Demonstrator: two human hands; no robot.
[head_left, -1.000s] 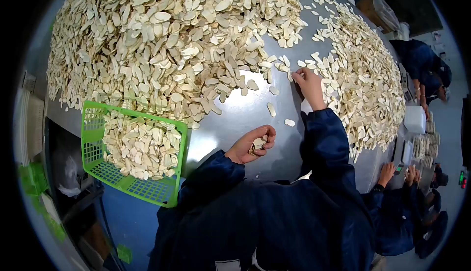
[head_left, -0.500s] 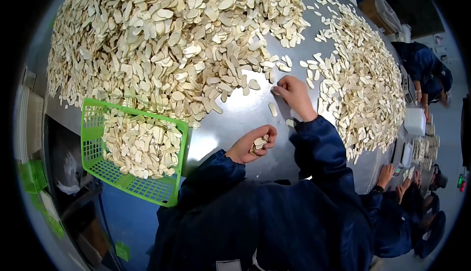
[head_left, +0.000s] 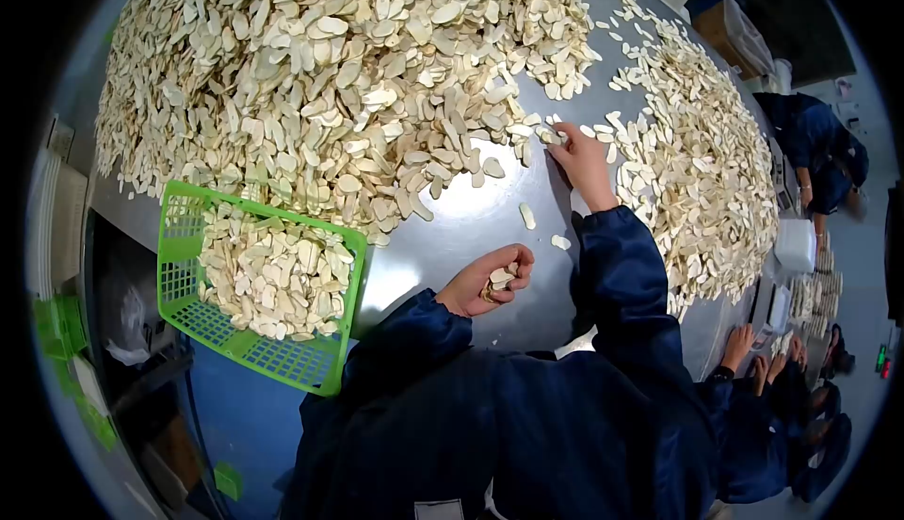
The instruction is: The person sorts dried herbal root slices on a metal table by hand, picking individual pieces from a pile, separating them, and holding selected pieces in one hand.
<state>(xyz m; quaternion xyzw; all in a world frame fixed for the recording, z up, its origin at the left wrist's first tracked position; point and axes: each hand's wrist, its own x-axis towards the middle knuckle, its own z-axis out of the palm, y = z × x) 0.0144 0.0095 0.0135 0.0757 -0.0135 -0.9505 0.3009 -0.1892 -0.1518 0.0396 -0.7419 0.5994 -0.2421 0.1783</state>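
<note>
My left hand [head_left: 482, 282] is curled, palm up, around several pale dried slices [head_left: 502, 278] above the metal table. Further out, my right hand [head_left: 586, 167] reaches forward with thumb and forefinger around a pale slice [head_left: 548, 135] at the edge of a few loose ones. Two single slices [head_left: 527, 216] lie on the bare metal between my hands. A large heap of slices [head_left: 311, 77] rises ahead and to the left. On the right spreads a second, lower heap [head_left: 702, 162]. What kind of root or mushroom they are, I cannot tell.
A green plastic basket [head_left: 325, 360] partly filled with slices stands tilted at the table's left front edge. Co-workers' hands [head_left: 737, 346] are at the table on the right, near a white container [head_left: 796, 245]. Another person in dark blue [head_left: 815, 148] bends at the far right.
My right hand has moved forward and slightly right, from the bare metal to the loose slices near the heaps. My left hand stays almost in place, still holding its slices.
</note>
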